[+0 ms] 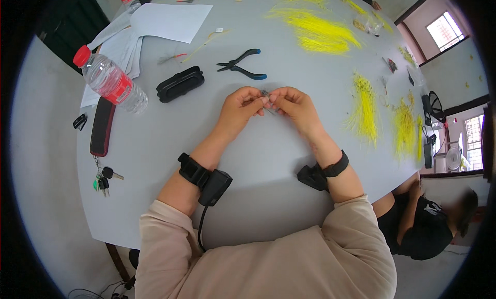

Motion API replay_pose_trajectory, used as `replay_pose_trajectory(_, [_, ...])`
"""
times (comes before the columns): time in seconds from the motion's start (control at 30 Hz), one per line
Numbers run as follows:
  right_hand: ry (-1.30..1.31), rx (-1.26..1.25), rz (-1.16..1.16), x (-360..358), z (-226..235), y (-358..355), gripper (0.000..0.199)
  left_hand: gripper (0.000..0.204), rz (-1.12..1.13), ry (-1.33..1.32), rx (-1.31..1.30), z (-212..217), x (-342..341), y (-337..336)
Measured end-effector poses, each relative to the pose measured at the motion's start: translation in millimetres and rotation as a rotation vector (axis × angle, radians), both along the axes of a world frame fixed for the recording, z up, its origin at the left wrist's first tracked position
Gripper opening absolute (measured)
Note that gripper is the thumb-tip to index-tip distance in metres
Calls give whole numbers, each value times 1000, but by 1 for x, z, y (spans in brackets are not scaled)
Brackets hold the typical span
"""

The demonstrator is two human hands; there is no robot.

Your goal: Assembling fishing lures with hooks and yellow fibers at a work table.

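Above the table's near half, my left hand (239,109) and my right hand (295,105) meet fingertip to fingertip. Both pinch a small bunch of thin grey strands (265,93), dark at its top; the fingers cover most of it, and I cannot tell its exact kind. Just beyond my hands lie pliers (232,66) with blue-tipped black handles, their jaws apart. A black oblong case (180,84) sits to the left of them. Farther off rests a loose tuft of fine grey strands (168,58) with a red tip.
A water bottle (116,84), papers (168,21), a dark long case (103,127) and keys (105,181) occupy the left side. Yellow strands lie in a large heap (320,30) at the back and bundles (365,108) at the right. Another person (429,224) sits at right.
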State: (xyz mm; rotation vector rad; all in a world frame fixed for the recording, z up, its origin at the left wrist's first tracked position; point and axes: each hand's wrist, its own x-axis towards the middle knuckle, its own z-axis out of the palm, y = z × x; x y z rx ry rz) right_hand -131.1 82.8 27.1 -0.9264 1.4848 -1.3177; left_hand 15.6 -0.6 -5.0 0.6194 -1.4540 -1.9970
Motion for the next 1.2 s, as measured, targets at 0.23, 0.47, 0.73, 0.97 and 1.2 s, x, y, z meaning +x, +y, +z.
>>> replay_pose_trajectory(0.23, [-60, -14, 16, 2, -3, 0, 13, 11, -11, 33, -18, 1, 0, 0])
replay_pose_trajectory(0.47, [-88, -25, 30, 1, -6, -1, 12, 13, 28, 17, -8, 0, -1, -1])
replay_pose_trajectory(0.73, [-14, -108, 26, 5, -6, -1, 9, 12, 64, 26, -21, -2, -1, 0])
replay_pose_trajectory(0.97, [296, -65, -77, -27, 15, 5, 11, 13, 87, -25, -24, 0, 0, -1])
replay_pose_trajectory(1.2, [248, -192, -523, -138, 68, 10, 14, 12, 116, -77, -38, 0, -2, 0])
